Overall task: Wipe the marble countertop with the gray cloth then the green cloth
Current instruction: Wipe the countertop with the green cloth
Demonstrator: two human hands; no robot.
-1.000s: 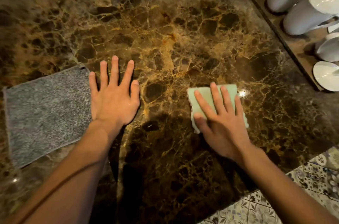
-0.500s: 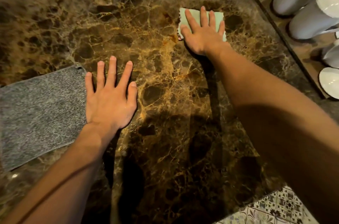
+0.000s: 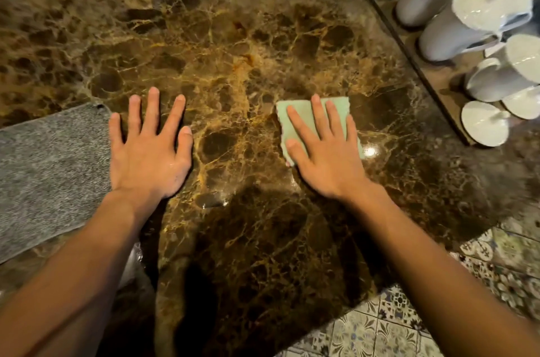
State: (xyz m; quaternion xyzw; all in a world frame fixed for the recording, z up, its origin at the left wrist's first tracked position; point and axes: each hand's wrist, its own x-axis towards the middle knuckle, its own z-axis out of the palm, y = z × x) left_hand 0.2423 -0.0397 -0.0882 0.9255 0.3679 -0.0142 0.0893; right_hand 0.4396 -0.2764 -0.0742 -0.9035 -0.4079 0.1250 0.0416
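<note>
The brown marble countertop (image 3: 233, 35) fills the view. My right hand (image 3: 324, 152) lies flat, fingers spread, pressing the small green cloth (image 3: 295, 117) against the marble right of centre; the cloth shows above and left of my fingers. My left hand (image 3: 149, 149) rests flat on the bare marble with its fingers apart and nothing in it. The gray cloth (image 3: 49, 169) lies spread at the left edge, its right side touching my left hand's little-finger edge.
A wooden tray (image 3: 409, 44) at the back right carries several upturned white cups (image 3: 491, 3). The counter's front right edge drops to a patterned tile floor (image 3: 409, 318).
My right hand pushed the green cloth far out across the counter, then pulled it back toward me to about where it was. My left hand stayed flat in place.
</note>
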